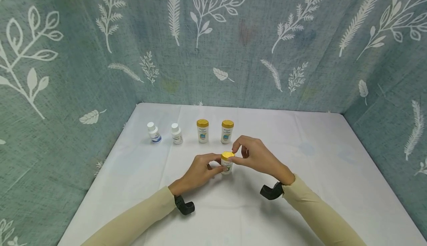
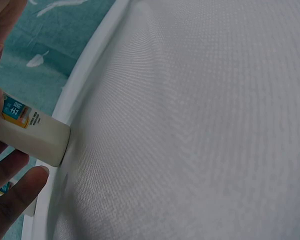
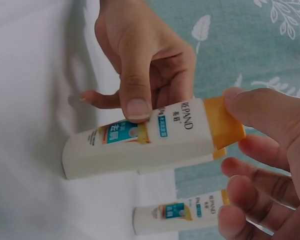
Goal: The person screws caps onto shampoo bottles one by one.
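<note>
A white bottle (image 1: pixel 227 167) with a yellow cap (image 1: pixel 227 155) stands upright near the middle of the table. My left hand (image 1: pixel 199 170) grips its body from the left, thumb across the front label (image 3: pixel 121 132). From the other side my right hand (image 1: pixel 258 157) pinches the cap between thumb and index finger, its other fingers loosely curled beside it. In the right wrist view the cap still sits on the bottle. The left wrist view catches the bottle's lower part (image 2: pixel 42 137), with its base at the white cloth.
Behind the hands stand two similar yellow-capped bottles, one on the left (image 1: pixel 202 131) and one on the right (image 1: pixel 227 133). Farther left are two small white-capped bottles (image 1: pixel 154 134), (image 1: pixel 176 134). A white cloth (image 1: pixel 317 157) covers the table, and patterned green curtains (image 1: pixel 213 53) enclose it.
</note>
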Tool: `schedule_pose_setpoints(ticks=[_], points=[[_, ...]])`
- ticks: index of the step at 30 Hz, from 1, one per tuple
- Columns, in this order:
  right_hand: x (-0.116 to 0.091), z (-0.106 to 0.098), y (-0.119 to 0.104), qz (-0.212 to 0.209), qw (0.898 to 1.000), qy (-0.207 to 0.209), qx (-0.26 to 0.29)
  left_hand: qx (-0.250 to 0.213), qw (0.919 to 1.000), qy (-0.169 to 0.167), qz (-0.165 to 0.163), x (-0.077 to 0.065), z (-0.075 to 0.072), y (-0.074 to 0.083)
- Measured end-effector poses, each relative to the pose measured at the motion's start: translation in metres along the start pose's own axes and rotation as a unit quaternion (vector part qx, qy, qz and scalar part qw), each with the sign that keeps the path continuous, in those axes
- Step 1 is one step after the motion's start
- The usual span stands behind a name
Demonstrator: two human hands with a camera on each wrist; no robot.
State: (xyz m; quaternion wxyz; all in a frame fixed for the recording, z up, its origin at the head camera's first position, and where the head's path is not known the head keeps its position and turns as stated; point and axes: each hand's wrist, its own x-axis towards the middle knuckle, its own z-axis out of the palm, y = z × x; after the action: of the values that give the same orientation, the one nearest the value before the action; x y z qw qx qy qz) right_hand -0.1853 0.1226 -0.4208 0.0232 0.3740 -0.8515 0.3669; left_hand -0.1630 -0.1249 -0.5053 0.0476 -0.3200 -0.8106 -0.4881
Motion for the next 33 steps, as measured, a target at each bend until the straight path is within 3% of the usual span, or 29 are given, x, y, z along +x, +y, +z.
schedule_pose_setpoints(ticks=[12, 23, 28, 33], points=[[0.001, 0.007, -0.004, 0.002, 1.0, 0.015, -0.012, 0.01, 0.9998, 0.016, -0.005, 0.002, 0.003, 0.003], [0.0, 0.012, -0.011, 0.017, 0.997, 0.068, -0.03, 0.047, 0.9983, 0.034, 0.01, 0.01, 0.003, 0.004], [0.0, 0.007, -0.011, 0.021, 0.998, 0.047, -0.035, 0.052, 0.9984, 0.02, 0.009, 0.014, 0.001, 0.004], [-0.001, -0.001, -0.007, -0.013, 1.0, -0.009, -0.022, 0.048, 0.9988, -0.004, 0.005, 0.016, 0.001, 0.003]])
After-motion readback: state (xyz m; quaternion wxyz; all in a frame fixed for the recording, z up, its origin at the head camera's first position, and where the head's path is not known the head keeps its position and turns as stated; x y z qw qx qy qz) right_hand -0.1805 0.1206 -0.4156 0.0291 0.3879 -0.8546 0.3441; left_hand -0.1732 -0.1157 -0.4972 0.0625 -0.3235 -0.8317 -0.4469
